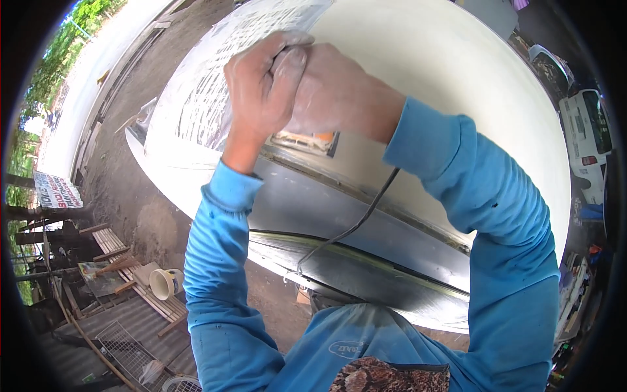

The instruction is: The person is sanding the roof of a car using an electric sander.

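Observation:
My two dusty hands press together above the pale car roof [431, 59]. My left hand [264, 88] is closed, its fingers curled in and its thumb lying along the right hand. My right hand [336, 91], slightly blurred, is closed beneath and beside it; anything inside the grip is hidden. Just below the hands shows part of a dark-edged, orange and white rectangular piece [323, 140], which I cannot name. A dark cord [356, 225] runs from under my right sleeve down across the car's side. Streaked white coating [209, 91] covers the roof's left end.
Below the roof lie the grey side glass [300, 202] and an edge of the car body. At the lower left are a white bucket [163, 283], bamboo slats [121, 251] and a wire rack [127, 349]. A white vehicle [586, 140] stands at the right.

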Action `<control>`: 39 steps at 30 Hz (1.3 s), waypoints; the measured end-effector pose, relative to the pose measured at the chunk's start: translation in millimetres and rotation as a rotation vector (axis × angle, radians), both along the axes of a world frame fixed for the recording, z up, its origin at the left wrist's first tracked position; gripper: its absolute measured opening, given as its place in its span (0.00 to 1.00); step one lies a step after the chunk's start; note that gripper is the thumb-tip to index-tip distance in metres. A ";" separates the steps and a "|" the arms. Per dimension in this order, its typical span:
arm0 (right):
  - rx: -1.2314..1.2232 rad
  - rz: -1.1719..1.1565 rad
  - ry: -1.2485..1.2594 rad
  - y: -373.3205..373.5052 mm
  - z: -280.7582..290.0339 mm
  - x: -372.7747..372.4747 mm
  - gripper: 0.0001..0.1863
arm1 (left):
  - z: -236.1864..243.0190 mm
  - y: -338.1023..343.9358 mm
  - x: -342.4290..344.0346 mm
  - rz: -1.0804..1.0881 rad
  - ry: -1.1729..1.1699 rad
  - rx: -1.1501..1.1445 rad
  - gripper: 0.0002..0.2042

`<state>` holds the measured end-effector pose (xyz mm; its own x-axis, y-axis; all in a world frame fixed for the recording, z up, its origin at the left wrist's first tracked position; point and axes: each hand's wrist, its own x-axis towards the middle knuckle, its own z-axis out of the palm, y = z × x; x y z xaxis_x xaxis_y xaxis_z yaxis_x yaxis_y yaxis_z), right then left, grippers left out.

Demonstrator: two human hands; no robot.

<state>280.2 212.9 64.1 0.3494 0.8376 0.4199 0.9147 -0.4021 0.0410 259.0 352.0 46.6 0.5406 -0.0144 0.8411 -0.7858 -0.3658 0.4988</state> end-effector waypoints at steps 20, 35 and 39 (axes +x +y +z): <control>0.120 0.029 0.090 -96.9 27.2 165.5 0.11 | 29.1 -78.6 164.5 -0.106 -0.018 0.107 0.18; -0.080 -0.217 0.072 -122.8 -53.4 292.2 0.16 | 17.1 -132.6 389.0 0.044 -0.120 0.157 0.23; -0.072 -0.187 0.046 -116.2 -52.5 289.7 0.17 | 11.9 -122.5 393.1 0.245 -0.379 0.453 0.23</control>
<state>569.9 96.7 11.6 0.5192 0.7836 0.3410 0.8259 -0.5627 0.0353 652.1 229.5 58.6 0.2396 -0.3271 0.9141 -0.7441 -0.6666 -0.0435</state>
